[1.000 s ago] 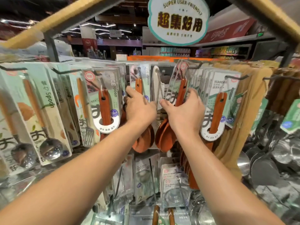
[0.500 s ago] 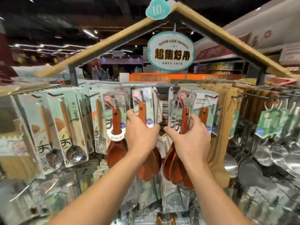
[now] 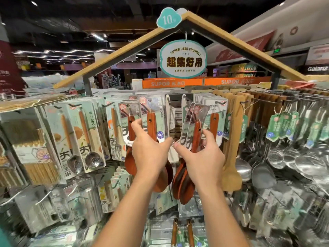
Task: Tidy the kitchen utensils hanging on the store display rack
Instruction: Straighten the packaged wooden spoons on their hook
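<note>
1. Both hands are up at the middle of the display rack [image 3: 85,82], right under the hanging oval sign [image 3: 183,58] that reads "SUPER USER FRIENDLY".
2. The left hand [image 3: 149,152] has its grip curled around a carded reddish wooden rice spoon [image 3: 152,129] hanging on a hook, thumb up by the card's left edge.
3. The right hand [image 3: 204,157] has its grip pinching a bunch of similar red-brown spoons [image 3: 195,132]. Their cards tilt to the right, and the spoon bowls hang down below the wrist.
4. The two hands are just beside each other, fingertips nearly meeting in the gap between the two spoon bunches.
5. To the left hang packs of metal spoons [image 3: 89,138] with wooden handles, plus a fork pack [image 3: 115,134].
6. To the right hang pale wooden spatulas [image 3: 233,145], then steel ladles and skimmers [image 3: 284,157] with green tags.
7. There are more packaged utensils on the lower hooks, but they're too blurry to make out.
</note>
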